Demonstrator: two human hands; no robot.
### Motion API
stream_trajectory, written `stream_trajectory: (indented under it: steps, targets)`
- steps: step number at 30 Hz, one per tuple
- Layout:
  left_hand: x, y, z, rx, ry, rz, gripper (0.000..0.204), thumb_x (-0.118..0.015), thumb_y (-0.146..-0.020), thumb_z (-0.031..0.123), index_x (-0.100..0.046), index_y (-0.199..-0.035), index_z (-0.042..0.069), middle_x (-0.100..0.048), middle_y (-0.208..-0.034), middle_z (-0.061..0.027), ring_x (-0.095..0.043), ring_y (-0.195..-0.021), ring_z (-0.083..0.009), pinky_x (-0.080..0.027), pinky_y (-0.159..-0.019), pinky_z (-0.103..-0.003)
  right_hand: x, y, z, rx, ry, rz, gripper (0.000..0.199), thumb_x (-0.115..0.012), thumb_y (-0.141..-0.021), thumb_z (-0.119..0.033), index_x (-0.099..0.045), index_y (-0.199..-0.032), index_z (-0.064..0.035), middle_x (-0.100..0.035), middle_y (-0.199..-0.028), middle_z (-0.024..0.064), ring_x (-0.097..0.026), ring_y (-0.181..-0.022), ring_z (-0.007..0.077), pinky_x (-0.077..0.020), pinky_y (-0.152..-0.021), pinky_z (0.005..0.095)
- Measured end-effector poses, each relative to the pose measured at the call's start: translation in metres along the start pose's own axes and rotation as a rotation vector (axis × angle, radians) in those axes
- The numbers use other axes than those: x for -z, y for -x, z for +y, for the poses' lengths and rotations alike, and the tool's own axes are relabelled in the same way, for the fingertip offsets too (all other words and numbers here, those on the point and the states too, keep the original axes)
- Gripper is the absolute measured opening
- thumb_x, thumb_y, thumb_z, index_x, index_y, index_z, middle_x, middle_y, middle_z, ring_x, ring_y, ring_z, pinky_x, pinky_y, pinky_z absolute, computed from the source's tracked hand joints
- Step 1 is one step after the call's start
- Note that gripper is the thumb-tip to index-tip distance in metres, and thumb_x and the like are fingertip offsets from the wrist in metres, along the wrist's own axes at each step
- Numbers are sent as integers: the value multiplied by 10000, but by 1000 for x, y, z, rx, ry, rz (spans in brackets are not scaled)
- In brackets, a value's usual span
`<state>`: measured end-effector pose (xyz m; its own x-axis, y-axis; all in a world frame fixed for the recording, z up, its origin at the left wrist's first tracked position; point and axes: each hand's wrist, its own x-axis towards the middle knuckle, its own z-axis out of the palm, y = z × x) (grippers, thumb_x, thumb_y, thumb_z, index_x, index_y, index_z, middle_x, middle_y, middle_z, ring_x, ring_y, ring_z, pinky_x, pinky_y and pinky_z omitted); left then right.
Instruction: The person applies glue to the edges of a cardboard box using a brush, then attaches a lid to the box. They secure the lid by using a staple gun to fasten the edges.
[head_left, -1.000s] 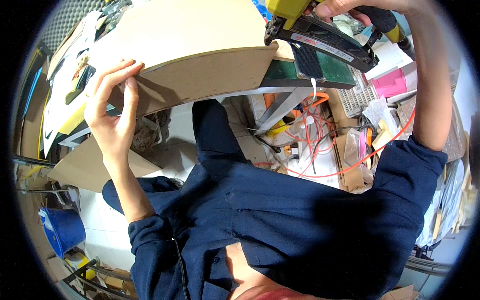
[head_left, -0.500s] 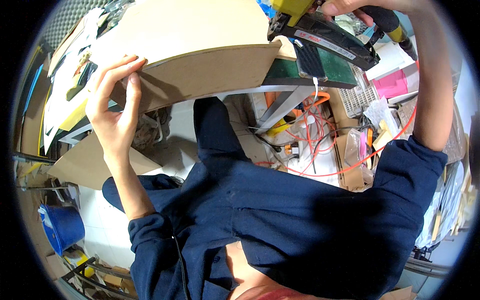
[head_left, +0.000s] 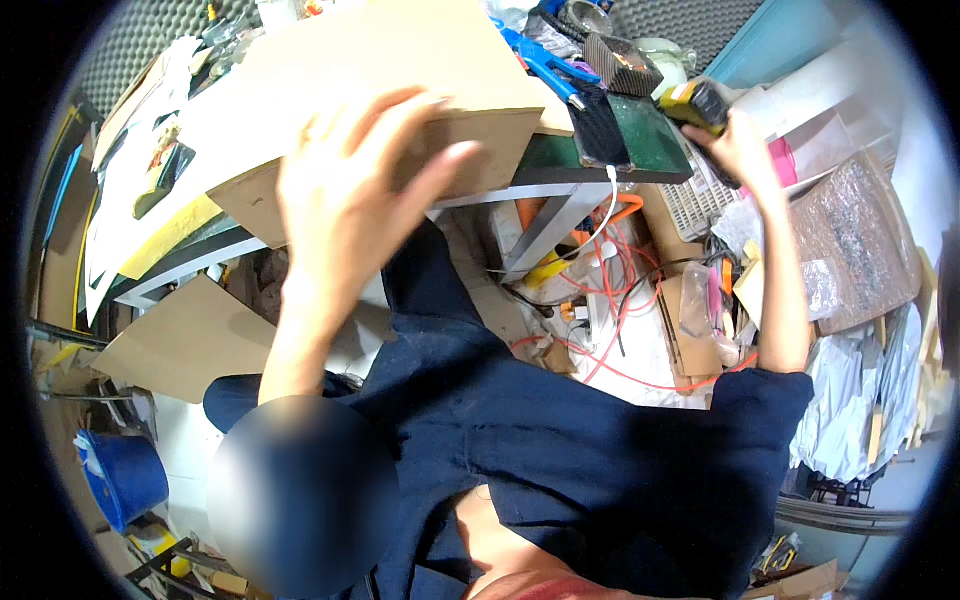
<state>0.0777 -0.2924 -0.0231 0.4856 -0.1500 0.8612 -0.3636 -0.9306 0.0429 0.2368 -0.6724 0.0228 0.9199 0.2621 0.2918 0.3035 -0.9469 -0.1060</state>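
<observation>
A large box of pale fibreboard (head_left: pixel 300 90) lies on the workbench at the upper left. My left hand (head_left: pixel 350 200) grips its front right edge, fingers spread over the top and thumb on the front face. My right hand (head_left: pixel 740 150) is off to the right of the bench and holds a yellow-and-black power tool (head_left: pixel 697 103), well apart from the box. A dark carbon-weave sheet (head_left: pixel 605 130) and a green cutting mat (head_left: pixel 655 145) lie between the box and the tool. My dark blue clothing fills the lower part of the view.
Orange cables (head_left: pixel 620 300) tangle on the floor under the bench. A cardboard sheet (head_left: pixel 190 340) leans at the left above a blue bucket (head_left: pixel 130 480). A white perforated tray (head_left: pixel 700 200), a bubble-wrapped board (head_left: pixel 860 240) and blue clamps (head_left: pixel 540 60) crowd the right and back.
My right hand has carried the power tool from the box's right corner out to the right. My left hand has slid rightward along the box's front edge.
</observation>
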Motion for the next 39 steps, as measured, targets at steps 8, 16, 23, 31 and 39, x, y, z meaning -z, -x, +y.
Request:
stream_trajectory:
  steps: [8,16,23,31,39]
  targets:
    - [-50,-32,24,18,20,7,308,-727,-763,394,-691,-885,113,-662,-866,-16,-626,-850,-203,-465,-789,-313,-83,24,33,132,142,276,545,-622,-678,48,-559,-1190,-127,-578,-981,127,-596,-940,352,-484,-788,425]
    - [0,-18,3,73,78,-217,230,-618,-874,190,-673,-1074,90,-664,-1091,-73,-639,-997,-238,-457,-938,-337,-79,18,41,284,-79,59,624,-579,-676,53,-448,-1269,-90,-514,-1087,162,-526,-1043,381,-450,-864,428]
    - [40,6,-31,207,-76,-240,289,-664,-848,233,-663,-1104,100,-632,-1184,-62,-567,-1140,-219,-389,-981,-369,-75,7,36,339,-141,-119,611,-621,-709,-87,-439,-1289,-21,-476,-1140,184,-480,-1126,348,-400,-965,396]
    - [50,15,-40,170,90,-152,212,-640,-866,82,-660,-1075,53,-678,-1073,-99,-620,-1032,-213,-439,-894,-323,-74,15,26,329,-253,-93,690,-584,-701,-36,-378,-1359,-40,-463,-1259,182,-446,-1217,332,-327,-1066,374]
    - [62,70,-50,435,336,363,125,-539,-973,146,-523,-909,41,-527,-877,1,-451,-744,-60,-385,-681,-191,-65,45,0,338,-183,299,618,-577,-794,-108,-343,-1361,-32,-420,-1348,196,-410,-1263,347,-278,-1099,411]
